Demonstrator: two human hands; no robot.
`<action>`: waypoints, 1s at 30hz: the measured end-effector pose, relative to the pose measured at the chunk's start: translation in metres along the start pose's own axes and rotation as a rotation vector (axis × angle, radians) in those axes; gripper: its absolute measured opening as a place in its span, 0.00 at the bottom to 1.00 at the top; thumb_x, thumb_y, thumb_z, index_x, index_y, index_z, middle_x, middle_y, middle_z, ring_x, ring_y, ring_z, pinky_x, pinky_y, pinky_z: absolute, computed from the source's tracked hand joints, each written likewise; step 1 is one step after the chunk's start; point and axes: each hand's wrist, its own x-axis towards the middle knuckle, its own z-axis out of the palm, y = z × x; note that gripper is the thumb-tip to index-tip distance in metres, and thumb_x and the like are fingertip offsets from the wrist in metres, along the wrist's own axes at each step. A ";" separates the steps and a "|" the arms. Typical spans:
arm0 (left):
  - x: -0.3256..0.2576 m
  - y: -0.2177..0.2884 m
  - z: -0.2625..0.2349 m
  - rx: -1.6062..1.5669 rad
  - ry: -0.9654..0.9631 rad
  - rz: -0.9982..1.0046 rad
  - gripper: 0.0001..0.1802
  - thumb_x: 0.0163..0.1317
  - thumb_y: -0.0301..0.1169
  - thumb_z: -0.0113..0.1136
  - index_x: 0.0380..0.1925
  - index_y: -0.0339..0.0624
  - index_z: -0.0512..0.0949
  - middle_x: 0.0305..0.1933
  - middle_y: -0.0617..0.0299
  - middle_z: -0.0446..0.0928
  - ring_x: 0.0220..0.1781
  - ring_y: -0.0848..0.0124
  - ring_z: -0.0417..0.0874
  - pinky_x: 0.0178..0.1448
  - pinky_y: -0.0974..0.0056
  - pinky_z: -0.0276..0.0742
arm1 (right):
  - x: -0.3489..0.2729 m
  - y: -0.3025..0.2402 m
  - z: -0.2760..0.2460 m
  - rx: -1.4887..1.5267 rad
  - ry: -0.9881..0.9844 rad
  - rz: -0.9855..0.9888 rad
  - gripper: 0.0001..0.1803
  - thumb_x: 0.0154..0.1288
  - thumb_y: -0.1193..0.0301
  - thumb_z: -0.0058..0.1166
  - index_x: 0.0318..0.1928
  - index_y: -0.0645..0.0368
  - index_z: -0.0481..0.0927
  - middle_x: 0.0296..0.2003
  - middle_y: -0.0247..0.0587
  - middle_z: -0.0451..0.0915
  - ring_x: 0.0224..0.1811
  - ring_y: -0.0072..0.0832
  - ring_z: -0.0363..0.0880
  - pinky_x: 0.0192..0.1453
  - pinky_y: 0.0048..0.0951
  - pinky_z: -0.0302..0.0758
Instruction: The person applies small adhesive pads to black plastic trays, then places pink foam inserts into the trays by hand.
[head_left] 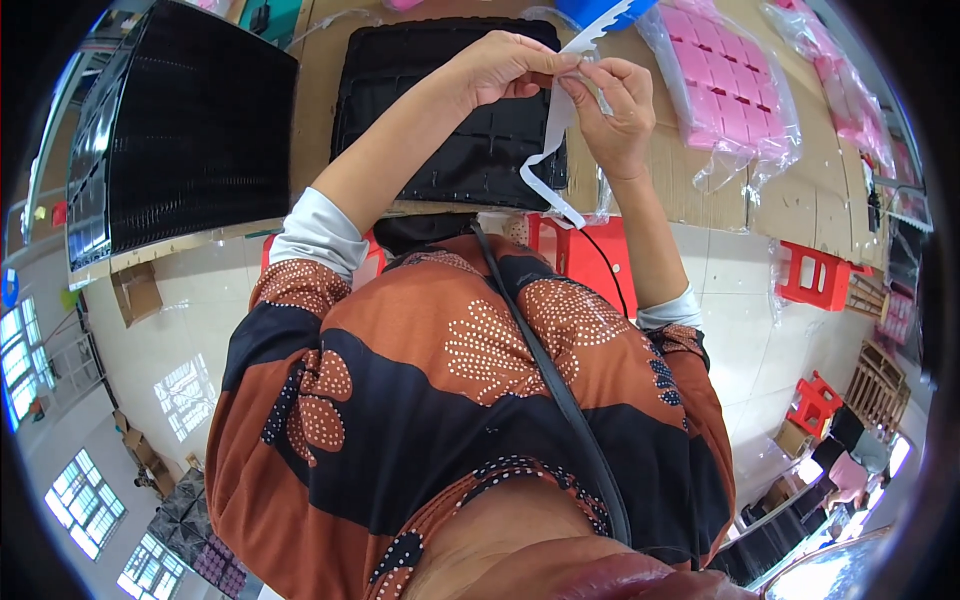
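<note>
A long white strip [557,122] with a notched edge toward its far end runs between my two hands, above the right side of a black moulded plastic tray [450,145]. Thumb and forefinger of my left hand [510,68] pinch it. My right hand [618,112] meets the left at the fingertips, its thumb and forefinger also closed in a pinch. What lies between those right fingertips is too small to make out. The strip's lower part bends and hangs down past the table's near edge.
A tall stack of black trays [190,130] stands at the left. Pink moulded pieces [725,85] in clear plastic lie on the cardboard-covered table [715,195] to the right. Something blue [605,14] sits at the far edge. Red stools [590,255] are below the table.
</note>
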 end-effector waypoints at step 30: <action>-0.071 0.009 0.008 0.300 0.077 0.228 0.12 0.53 0.35 0.62 0.24 0.35 0.80 0.20 0.64 0.76 0.21 0.79 0.74 0.26 0.76 0.68 | -0.159 0.047 0.021 0.132 -0.723 0.953 0.08 0.49 0.69 0.58 0.29 0.60 0.82 0.53 0.57 0.67 0.63 0.42 0.57 0.60 0.34 0.58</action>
